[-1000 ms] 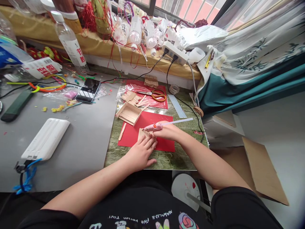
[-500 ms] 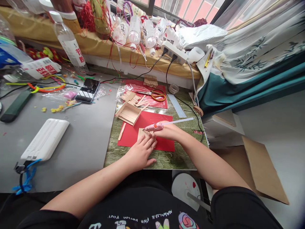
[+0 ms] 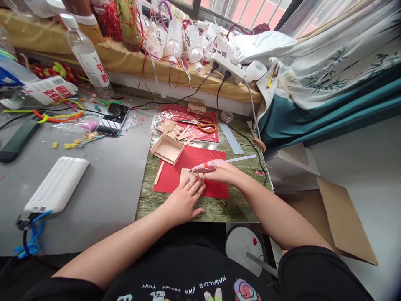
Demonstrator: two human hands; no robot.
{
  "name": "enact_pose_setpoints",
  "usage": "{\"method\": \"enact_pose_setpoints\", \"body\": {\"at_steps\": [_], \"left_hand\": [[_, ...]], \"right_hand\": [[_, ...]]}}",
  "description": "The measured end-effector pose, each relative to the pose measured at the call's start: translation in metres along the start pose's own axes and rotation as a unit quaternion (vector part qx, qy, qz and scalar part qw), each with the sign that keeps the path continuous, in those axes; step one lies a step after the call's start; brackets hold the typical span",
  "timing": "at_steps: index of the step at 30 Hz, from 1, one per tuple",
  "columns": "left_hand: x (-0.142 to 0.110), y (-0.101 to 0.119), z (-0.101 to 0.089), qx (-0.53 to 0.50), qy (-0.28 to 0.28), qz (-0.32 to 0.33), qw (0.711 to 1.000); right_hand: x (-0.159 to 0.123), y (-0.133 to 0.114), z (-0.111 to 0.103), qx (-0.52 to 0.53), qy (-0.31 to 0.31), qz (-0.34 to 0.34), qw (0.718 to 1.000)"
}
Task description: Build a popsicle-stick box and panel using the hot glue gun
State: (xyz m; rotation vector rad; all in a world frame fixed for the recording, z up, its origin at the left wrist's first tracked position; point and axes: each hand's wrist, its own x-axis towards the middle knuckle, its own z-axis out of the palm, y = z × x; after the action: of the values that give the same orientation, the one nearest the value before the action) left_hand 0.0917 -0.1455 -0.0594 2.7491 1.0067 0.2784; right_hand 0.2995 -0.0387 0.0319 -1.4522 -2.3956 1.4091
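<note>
My right hand [image 3: 216,172] is wrapped round a pink hot glue gun [image 3: 205,167] with a long clear glue stick out of its back. Its nozzle points left, at the far edge of a small panel of wooden craft sticks [image 3: 184,174]. My left hand [image 3: 188,192] lies flat over that panel with fingers stretched out, pressing it to a red sheet [image 3: 216,190] and hiding much of it. Left of the panel lies a single craft stick [image 3: 159,173]. An open box made of craft sticks [image 3: 168,149] sits just beyond, at the sheet's far left corner.
Beyond the box are loose craft sticks [image 3: 171,128], scissors [image 3: 205,124], a bundle of sticks [image 3: 196,106] and spare glue sticks [image 3: 231,139]. A phone [image 3: 113,119] and white power bank [image 3: 57,184] lie on the left. A black cable [image 3: 241,130] crosses at right.
The view has shifted very slightly. Both hands, the glue gun and the stick panel keep nearly the same places, with the nozzle still over the panel's far edge.
</note>
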Motion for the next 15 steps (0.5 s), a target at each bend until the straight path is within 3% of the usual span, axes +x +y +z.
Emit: {"method": "enact_pose_setpoints", "body": {"at_steps": [15], "left_hand": [[0.0008,0.0004,-0.0004,-0.002,-0.004,0.001,1.000]], "right_hand": [[-0.0045,0.0062,-0.0024,-0.046,0.007,0.002,0.999]]}}
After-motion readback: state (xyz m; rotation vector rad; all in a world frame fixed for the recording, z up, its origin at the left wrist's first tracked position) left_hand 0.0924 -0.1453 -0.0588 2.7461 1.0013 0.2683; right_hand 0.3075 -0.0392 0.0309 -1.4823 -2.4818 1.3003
